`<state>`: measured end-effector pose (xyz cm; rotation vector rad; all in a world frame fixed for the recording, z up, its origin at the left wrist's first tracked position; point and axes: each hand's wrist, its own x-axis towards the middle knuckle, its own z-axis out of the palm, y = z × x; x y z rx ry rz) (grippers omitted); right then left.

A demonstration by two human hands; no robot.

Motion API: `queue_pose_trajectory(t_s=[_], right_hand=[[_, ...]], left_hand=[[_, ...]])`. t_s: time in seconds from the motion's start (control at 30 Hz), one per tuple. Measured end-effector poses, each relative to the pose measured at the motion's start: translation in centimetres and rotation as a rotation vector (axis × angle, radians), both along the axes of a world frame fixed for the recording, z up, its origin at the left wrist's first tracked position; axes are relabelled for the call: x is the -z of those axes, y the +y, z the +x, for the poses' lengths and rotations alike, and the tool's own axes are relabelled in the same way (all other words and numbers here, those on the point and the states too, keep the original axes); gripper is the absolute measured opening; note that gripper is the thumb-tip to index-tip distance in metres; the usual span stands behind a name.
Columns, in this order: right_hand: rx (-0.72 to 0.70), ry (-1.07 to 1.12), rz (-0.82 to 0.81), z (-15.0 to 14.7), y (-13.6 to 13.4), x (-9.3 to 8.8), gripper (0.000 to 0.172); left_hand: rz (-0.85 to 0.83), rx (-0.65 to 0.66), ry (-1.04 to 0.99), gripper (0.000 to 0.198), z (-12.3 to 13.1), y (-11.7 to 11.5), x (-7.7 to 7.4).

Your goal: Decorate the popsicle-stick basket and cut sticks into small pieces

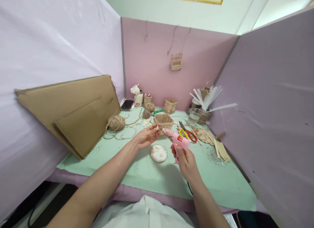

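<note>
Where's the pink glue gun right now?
In the head view, the pink glue gun is just right of centre, in the right hand, pointing toward the left hand.

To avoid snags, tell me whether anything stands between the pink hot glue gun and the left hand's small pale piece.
Nothing visible stands between the pink hot glue gun and the small pale piece in the left hand; the nearer open basket sits beyond them, out of the way.
</note>
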<state>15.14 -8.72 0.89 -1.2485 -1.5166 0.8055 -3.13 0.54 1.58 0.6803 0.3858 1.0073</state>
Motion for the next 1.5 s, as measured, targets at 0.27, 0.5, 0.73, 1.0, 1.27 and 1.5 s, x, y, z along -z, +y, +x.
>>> queue_pose_trajectory(t_s=[0.27,0.5,0.73,1.0,1.27,1.5], right_hand=[[-0.02,0.081,0.037,0.1,-0.3,0.3,0.05],[0.1,0.175,0.331,0.6,-1.0,0.0,0.047],[0.112,-0.59,0.224,8.2,-0.5,-1.4,0.024],[0.005,-1.08,-0.334,12.7,-0.7,0.5,0.02],[0.031,-0.992,0.1,9.9,2.3,-4.8,0.04],[-0.309,-0.878,0.257,1.5,12.4,-7.6,0.047]], left_hand=[[-0.006,-0.022,0.003,0.03,0.1,0.2,0.0],[0.008,-0.086,0.059,0.032,0.0,0.6,0.4],[0.268,-0.461,0.293,0.039,-1.0,1.5,-0.2],[0.548,-0.668,0.621,0.05,-1.1,1.8,0.2],[0.611,-0.69,0.706,0.059,-1.0,2.2,1.3],[0.659,-0.71,0.78,0.06,-1.0,2.0,1.1]])
